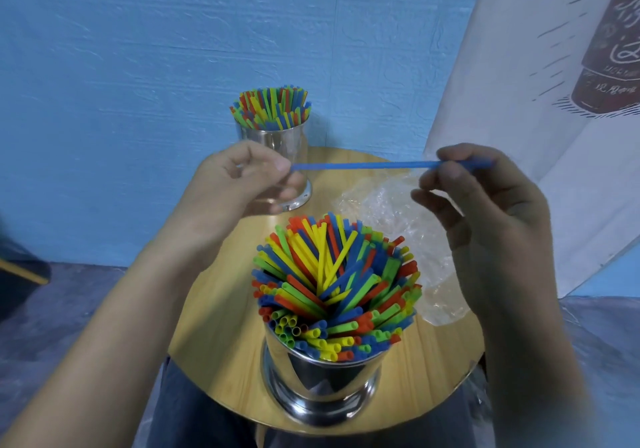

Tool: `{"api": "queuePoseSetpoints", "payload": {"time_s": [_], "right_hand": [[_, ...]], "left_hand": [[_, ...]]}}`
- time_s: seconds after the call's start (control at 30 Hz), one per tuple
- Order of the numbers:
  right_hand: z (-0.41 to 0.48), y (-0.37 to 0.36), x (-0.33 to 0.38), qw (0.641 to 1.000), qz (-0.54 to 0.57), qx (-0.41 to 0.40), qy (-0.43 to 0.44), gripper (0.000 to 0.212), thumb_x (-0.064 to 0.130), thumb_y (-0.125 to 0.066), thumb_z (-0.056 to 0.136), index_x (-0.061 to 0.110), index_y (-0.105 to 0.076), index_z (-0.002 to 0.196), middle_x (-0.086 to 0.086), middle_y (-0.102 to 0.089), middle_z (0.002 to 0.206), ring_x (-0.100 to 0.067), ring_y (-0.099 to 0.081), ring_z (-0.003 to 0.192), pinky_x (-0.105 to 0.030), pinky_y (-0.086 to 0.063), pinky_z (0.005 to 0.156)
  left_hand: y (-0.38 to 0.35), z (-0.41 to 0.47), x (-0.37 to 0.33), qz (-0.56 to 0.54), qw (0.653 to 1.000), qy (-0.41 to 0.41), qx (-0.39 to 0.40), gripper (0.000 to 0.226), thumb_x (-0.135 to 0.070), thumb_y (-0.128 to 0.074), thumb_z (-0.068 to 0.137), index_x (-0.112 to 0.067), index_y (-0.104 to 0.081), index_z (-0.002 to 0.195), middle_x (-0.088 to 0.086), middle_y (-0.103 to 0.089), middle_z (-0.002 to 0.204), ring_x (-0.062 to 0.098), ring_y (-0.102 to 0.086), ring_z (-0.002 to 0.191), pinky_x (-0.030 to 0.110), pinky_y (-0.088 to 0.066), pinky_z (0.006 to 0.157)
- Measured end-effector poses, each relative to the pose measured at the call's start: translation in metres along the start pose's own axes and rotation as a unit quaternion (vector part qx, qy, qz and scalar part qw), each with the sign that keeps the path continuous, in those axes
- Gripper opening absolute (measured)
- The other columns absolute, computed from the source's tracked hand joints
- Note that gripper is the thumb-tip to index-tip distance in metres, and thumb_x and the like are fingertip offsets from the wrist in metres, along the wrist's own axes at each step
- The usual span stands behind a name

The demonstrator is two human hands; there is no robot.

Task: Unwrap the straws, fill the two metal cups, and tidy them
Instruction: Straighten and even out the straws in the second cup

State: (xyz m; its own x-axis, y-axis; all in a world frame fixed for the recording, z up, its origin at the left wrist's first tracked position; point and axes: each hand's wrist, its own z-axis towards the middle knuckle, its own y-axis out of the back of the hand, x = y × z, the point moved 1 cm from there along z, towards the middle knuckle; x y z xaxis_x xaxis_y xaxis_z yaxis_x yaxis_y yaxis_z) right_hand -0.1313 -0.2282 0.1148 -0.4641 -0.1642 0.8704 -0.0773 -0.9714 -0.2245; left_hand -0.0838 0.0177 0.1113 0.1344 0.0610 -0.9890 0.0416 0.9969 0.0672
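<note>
A blue straw (363,165) is stretched level between my two hands above the round wooden table (221,330). My left hand (242,181) pinches its left end, in front of the far metal cup (280,146), which is packed with colourful straws. My right hand (485,212) pinches the straw near its right end, whose tip sticks out past my fingers. The near metal cup (322,385) stands at the table's front, crammed with red, yellow, green and blue straws fanning outward.
Crumpled clear plastic wrapping (391,212) lies on the table's right side behind my right hand. A white printed cloth (554,67) hangs at the right. A blue wall is behind, and a dark object (17,274) sits at the left edge.
</note>
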Motion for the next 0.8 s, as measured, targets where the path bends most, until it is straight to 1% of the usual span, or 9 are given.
{"api": "queuePoseSetpoints", "payload": {"time_s": [0.1, 0.2, 0.27, 0.3, 0.37, 0.43, 0.5, 0.67, 0.8], "right_hand": [[0.003, 0.005, 0.004, 0.998, 0.018, -0.058, 0.006, 0.018, 0.014, -0.053, 0.104, 0.014, -0.07, 0.1, 0.002, -0.066, 0.081, -0.014, -0.063, 0.087, -0.032, -0.055, 0.083], [0.003, 0.007, 0.008, 0.995, 0.024, -0.099, 0.018, 0.025, 0.019, -0.047, 0.109, 0.014, -0.067, 0.096, 0.003, -0.069, 0.084, -0.016, -0.063, 0.087, -0.033, -0.055, 0.081], [0.003, 0.007, 0.011, 0.994, 0.02, -0.099, 0.029, 0.027, 0.021, -0.043, 0.11, 0.014, -0.064, 0.094, -0.001, -0.071, 0.084, -0.019, -0.066, 0.085, -0.034, -0.055, 0.079], [0.002, 0.006, 0.012, 0.996, 0.012, -0.087, 0.031, 0.026, 0.021, -0.043, 0.11, 0.014, -0.063, 0.095, -0.002, -0.072, 0.085, -0.02, -0.068, 0.083, -0.034, -0.056, 0.077], [-0.001, 0.001, 0.012, 0.998, -0.022, -0.05, 0.029, 0.023, 0.025, -0.045, 0.107, 0.014, -0.063, 0.097, -0.003, -0.074, 0.084, -0.022, -0.07, 0.078, -0.034, -0.058, 0.074], [-0.006, -0.005, 0.01, 0.997, -0.058, -0.023, 0.038, 0.023, 0.029, -0.046, 0.103, 0.014, -0.063, 0.1, -0.004, -0.073, 0.082, -0.024, -0.071, 0.076, -0.033, -0.058, 0.072], [-0.007, -0.008, 0.009, 0.994, -0.087, -0.014, 0.063, 0.02, 0.024, -0.046, 0.105, 0.015, -0.063, 0.1, -0.003, -0.072, 0.081, -0.024, -0.071, 0.076, -0.032, -0.059, 0.07], [-0.008, -0.017, 0.008, 0.983, -0.163, 0.046, 0.074, 0.015, 0.011, -0.058, 0.103, 0.024, -0.062, 0.108, -0.002, -0.077, 0.083, -0.019, -0.074, 0.079, -0.026, -0.057, 0.074], [-0.011, -0.022, 0.007, 0.98, -0.178, 0.041, 0.079, 0.027, 0.016, -0.068, 0.095, 0.032, -0.052, 0.11, 0.002, -0.078, 0.083, -0.016, -0.076, 0.079, -0.024, -0.058, 0.075]], "left_hand": [[0.001, -0.005, 0.006, 0.088, 0.991, 0.029, 0.097, 0.043, -0.057, -0.051, 0.092, -0.019, -0.069, 0.105, -0.001, -0.079, 0.106, 0.014, -0.075, 0.096, 0.029, -0.055, 0.08], [0.001, -0.01, 0.006, 0.11, 0.982, 0.007, 0.152, 0.076, -0.089, -0.037, 0.079, -0.033, -0.069, 0.121, -0.007, -0.076, 0.118, 0.012, -0.071, 0.111, 0.038, -0.05, 0.095], [0.002, -0.015, 0.002, 0.119, 0.97, 0.008, 0.214, 0.086, -0.098, -0.041, 0.069, -0.042, -0.064, 0.13, -0.014, -0.072, 0.126, 0.008, -0.066, 0.12, 0.039, -0.047, 0.102], [0.001, -0.018, 0.0, 0.131, 0.961, 0.015, 0.245, 0.082, -0.096, -0.047, 0.07, -0.046, -0.061, 0.133, -0.018, -0.069, 0.13, 0.005, -0.064, 0.123, 0.038, -0.046, 0.104], [0.001, -0.022, -0.004, 0.158, 0.948, 0.026, 0.276, 0.057, -0.076, -0.057, 0.086, -0.049, -0.059, 0.136, -0.024, -0.066, 0.133, 0.001, -0.062, 0.125, 0.037, -0.046, 0.108], [-0.002, -0.024, -0.006, 0.172, 0.949, 0.035, 0.263, 0.038, -0.05, -0.057, 0.1, -0.042, -0.061, 0.136, -0.024, -0.067, 0.13, 0.001, -0.064, 0.121, 0.037, -0.048, 0.108], [-0.005, -0.025, -0.008, 0.183, 0.952, 0.036, 0.245, 0.033, -0.034, -0.05, 0.103, -0.036, -0.065, 0.132, -0.022, -0.071, 0.125, 0.001, -0.067, 0.116, 0.031, -0.051, 0.105], [-0.009, -0.031, -0.007, 0.202, 0.954, 0.023, 0.221, 0.033, -0.028, -0.042, 0.108, -0.038, -0.069, 0.124, -0.025, -0.073, 0.116, -0.005, -0.068, 0.109, 0.008, -0.05, 0.088], [-0.01, -0.034, -0.008, 0.203, 0.953, 0.018, 0.222, 0.031, -0.033, -0.042, 0.107, -0.04, -0.068, 0.123, -0.027, -0.073, 0.113, -0.005, -0.068, 0.106, 0.009, -0.051, 0.085]]}}
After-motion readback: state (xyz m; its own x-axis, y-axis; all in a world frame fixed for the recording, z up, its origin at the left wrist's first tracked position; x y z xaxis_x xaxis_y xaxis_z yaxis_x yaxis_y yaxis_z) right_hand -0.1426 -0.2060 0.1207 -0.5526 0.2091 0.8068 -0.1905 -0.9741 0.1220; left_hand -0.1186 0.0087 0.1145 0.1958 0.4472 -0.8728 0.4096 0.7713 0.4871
